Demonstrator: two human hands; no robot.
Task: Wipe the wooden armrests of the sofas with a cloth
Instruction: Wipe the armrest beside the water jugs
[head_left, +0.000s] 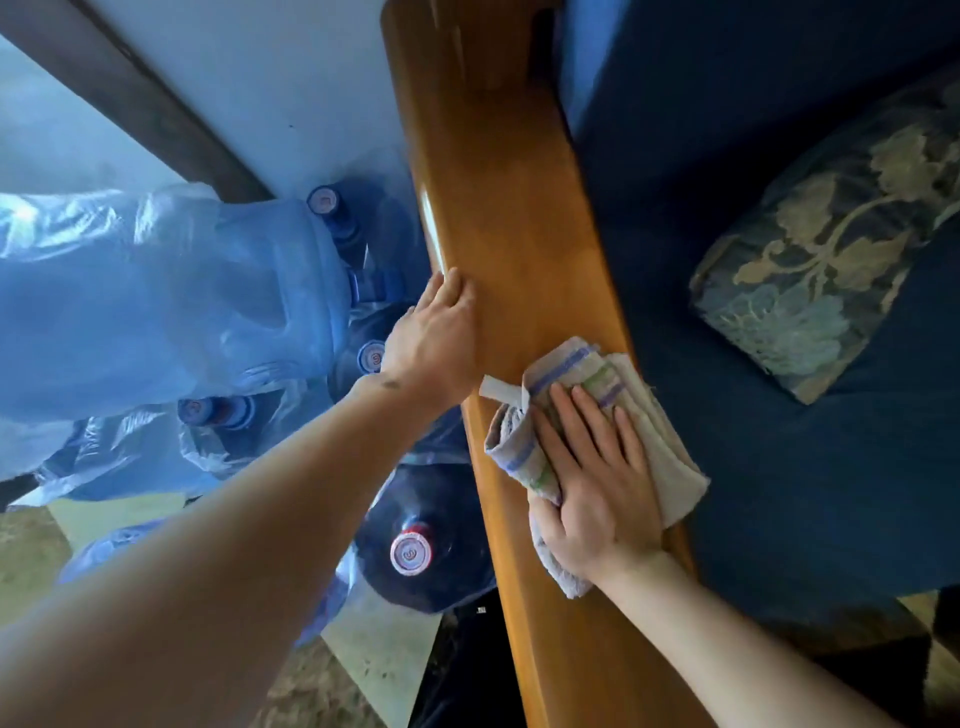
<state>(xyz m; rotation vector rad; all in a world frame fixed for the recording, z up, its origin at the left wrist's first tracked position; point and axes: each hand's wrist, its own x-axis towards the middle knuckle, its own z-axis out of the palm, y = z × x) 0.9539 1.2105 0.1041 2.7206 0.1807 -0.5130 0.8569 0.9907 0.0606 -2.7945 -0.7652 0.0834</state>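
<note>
- The wooden armrest (519, 291) runs from 12 o'clock down to 6 o'clock through the middle of the view, with the blue sofa seat (779, 467) on its 3 o'clock side.
- The cloth (587, 415), folded and striped, lies on the armrest at about 4 o'clock from centre, its far edge hanging over towards the seat.
- The right hand (592, 483) lies flat on the cloth, fingers (587, 415) stretched out and together rather than curled around it; the flat palm likely spreads pressure so that the cloth slides along the wood.
- The left hand (436, 338) rests on the armrest's outer edge at about 10 o'clock from the cloth, fingers loosely open, touching the wood and gripping nothing. It seems to steady the person leaning over.
- Just beyond that edge, at 9 o'clock, stand water bottles (410, 551), some in plastic wrap (156, 291), so the left arm reaches over them.
- A patterned cushion (821, 260) lies on the seat at 2 o'clock, well apart from the cloth.
- The armrest's far stretch towards 12 o'clock probably remains to be wiped.
</note>
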